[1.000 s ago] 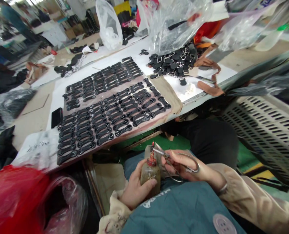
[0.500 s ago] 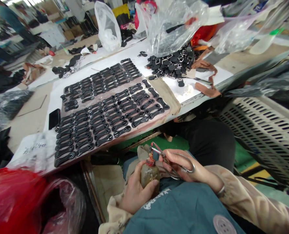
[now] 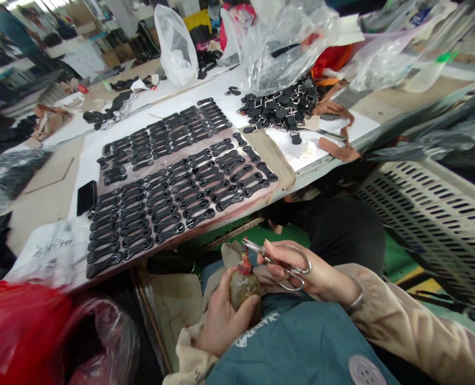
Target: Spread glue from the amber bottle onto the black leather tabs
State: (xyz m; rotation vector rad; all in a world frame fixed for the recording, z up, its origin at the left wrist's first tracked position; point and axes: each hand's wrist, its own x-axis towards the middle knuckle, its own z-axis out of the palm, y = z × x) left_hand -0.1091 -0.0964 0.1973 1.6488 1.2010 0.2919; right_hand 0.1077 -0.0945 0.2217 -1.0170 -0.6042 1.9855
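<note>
My left hand (image 3: 228, 315) is wrapped round a stained, yellowish-brown bottle (image 3: 243, 289) with a crusted red neck and narrow tip, held upright above my lap. In my right hand (image 3: 305, 267) is a pair of metal scissors (image 3: 291, 270), gripped near the pivot, with the finger loops towards my palm. The blades reach left to the bottle's tip and look nearly closed on it; whether they touch is hard to tell. Behind, rows of glossy black strap tabs (image 3: 169, 208) lie on a board on the table.
A pile of black tabs with metal buckles (image 3: 280, 109) lies at the table's back, near clear plastic bags (image 3: 289, 48). A phone (image 3: 87, 198) rests at the board's left. A beige crate (image 3: 442, 214) stands right, a red bag (image 3: 21, 326) lower left. Another person (image 3: 16, 35) is far off.
The scissors have turned in my right hand: the blades are closer together and the loops sit differently. My left hand and the bottle have barely moved.
</note>
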